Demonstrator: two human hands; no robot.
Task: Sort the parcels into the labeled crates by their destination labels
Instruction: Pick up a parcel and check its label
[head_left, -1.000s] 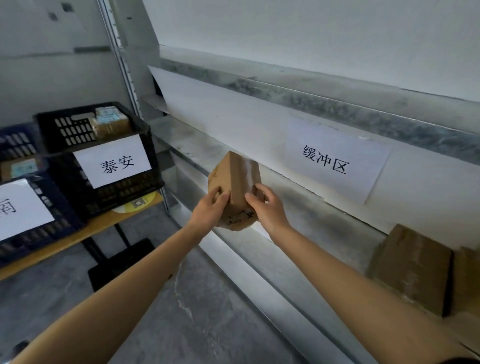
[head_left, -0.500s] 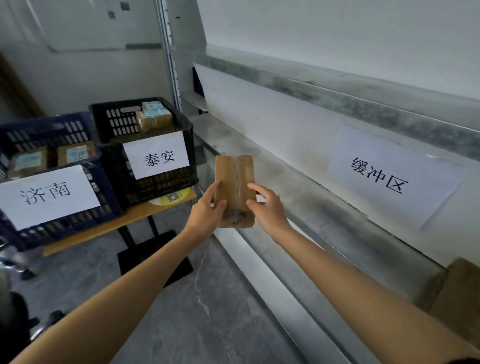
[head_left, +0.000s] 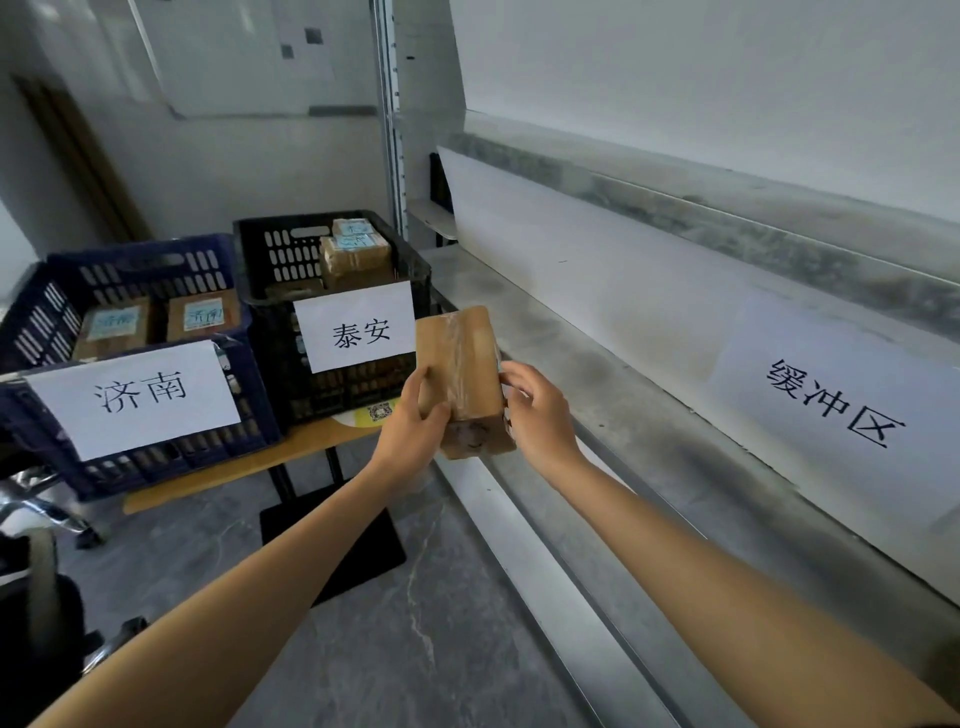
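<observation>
A small brown taped cardboard parcel (head_left: 462, 374) is held up in front of me, its taped face towards me and no label showing. My left hand (head_left: 415, 426) grips its left side and my right hand (head_left: 537, 415) grips its right side. Left of the parcel stands a black crate (head_left: 270, 260) with a paper sign reading 泰安, holding labelled parcels (head_left: 353, 252). Further left is a blue crate (head_left: 135, 260) signed 济南 with two labelled parcels (head_left: 161, 322) inside.
Both crates sit on a wooden table (head_left: 228, 467) with a black base. A metal shelf (head_left: 649, 431) runs along the right, with a paper sign (head_left: 836, 405) reading 缓冲区 on its back panel. Grey floor lies below; part of a chair (head_left: 41, 519) shows at left.
The view has swung left towards the crates. Both hands have carried the parcel left, away from the shelf and close to the black crate's sign, and turned it so its taped face shows.
</observation>
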